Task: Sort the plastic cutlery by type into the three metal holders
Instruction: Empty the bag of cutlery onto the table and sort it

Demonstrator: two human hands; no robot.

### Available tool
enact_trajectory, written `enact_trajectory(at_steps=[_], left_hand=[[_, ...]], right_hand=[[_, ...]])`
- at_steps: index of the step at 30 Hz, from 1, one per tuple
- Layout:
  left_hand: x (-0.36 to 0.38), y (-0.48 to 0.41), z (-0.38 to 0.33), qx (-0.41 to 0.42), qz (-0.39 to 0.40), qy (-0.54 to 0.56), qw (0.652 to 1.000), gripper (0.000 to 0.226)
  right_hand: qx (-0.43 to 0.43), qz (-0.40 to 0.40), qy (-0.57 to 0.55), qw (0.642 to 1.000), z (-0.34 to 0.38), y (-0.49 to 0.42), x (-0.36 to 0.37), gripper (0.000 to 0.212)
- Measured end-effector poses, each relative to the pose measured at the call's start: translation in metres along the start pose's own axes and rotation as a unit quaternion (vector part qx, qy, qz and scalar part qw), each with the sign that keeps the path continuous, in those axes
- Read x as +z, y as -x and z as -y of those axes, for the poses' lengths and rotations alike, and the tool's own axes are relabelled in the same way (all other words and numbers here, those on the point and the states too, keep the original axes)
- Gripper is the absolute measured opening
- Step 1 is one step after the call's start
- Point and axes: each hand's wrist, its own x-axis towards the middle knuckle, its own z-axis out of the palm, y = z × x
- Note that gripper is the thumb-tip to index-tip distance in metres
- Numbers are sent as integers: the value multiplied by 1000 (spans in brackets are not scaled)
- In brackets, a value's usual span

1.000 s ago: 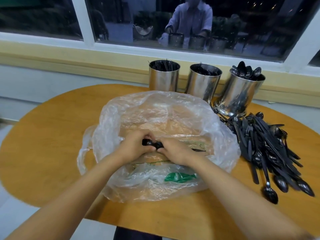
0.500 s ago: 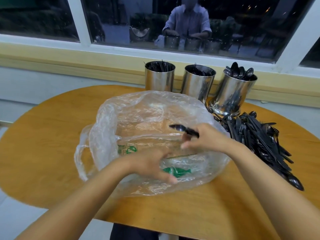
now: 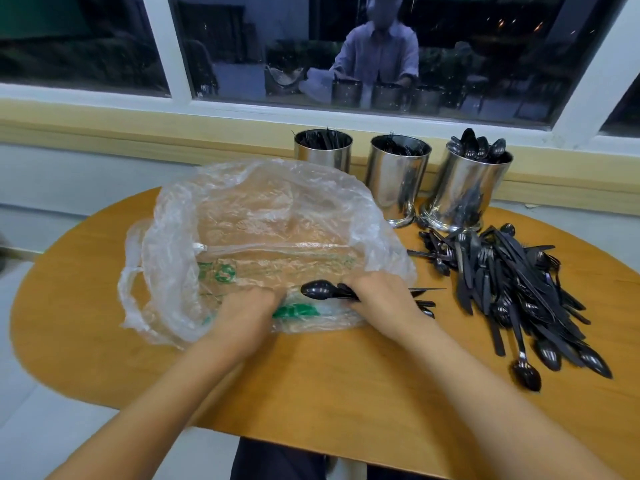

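Fingers (image 3: 367,285) of right hand (image 3: 384,299): clamped round cutlery bundle (image 3: 317,289), one spoon bowl showing toward 9 o'clock, at near rim of plastic bag (image 3: 263,230). Left hand (image 3: 247,311): knuckles up on bag film, fingertips hidden, grip cannot be told. Loose pile (image 3: 512,289), 2 o'clock: knives, forks, spoons mixed; bulk of sorting judged undone. Metal holders (image 3: 398,174), 12 to 1 o'clock: three, each part-filled, rightmost with spoons. Bag lies before leftmost holder, likely obstructing reach. Table (image 3: 311,393) beneath; window (image 3: 346,46) beyond.
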Motion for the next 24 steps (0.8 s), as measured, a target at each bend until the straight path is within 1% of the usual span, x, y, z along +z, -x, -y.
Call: enact_trajectory(at_steps=[4, 9, 12, 15, 17, 19, 21, 22, 24], left_hand=[[2, -16, 44, -65, -30, -63, 995, 27], [5, -40, 103, -139, -34, -64, 988, 27], [9, -53, 132, -164, -30, -18, 986, 32], [13, -63, 154, -150, -19, 71, 986, 36], [6, -66, 161, -126, 11, 115, 985, 46], [-10, -64, 158, -103, 45, 164, 980, 61], [-30, -63, 148, -95, 36, 217, 971, 72], [-39, -65, 140, -92, 19, 238, 967, 70], [-50, -76, 119, -68, -32, 266, 961, 57]], right_hand=[[1, -35, -26, 999, 30, -41, 14, 12], [-27, -45, -48, 997, 65, -97, 18, 12], [-37, -38, -48, 997, 77, -125, 22, 10], [-43, -45, -79, 995, 80, -143, 25, 9], [-44, -82, -123, 988, 75, -146, 22, 19], [-24, -140, -174, 975, 61, -143, 14, 24], [24, -197, -221, 955, 39, -137, 6, 19], [57, -218, -234, 946, 25, -134, 3, 14], [129, -231, -217, 940, -5, -132, 1, 3]])
